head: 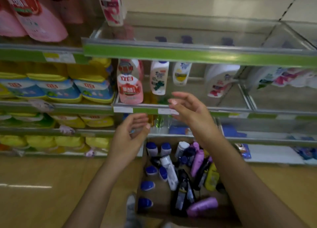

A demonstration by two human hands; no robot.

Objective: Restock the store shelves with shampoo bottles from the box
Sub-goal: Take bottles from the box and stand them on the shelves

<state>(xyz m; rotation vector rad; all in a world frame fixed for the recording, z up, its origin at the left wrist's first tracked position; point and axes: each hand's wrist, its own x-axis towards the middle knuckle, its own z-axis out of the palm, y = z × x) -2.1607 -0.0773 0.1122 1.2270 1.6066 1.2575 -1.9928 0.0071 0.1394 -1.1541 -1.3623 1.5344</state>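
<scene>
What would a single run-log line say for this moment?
left hand: open, empty | right hand: open, empty | both raised before shelf | box: bottles remain inside, on floor

Jumbled in the open cardboard box (155, 191) on the floor: shampoo bottles (169, 172), white with blue caps, purple, black, seemingly one yellow, mostly lying flat.

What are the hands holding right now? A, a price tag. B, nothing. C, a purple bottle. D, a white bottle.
B: the left hand and right hand are both raised in front of the shelf with loose, empty fingers, while the bottles lie in the box below.
</scene>
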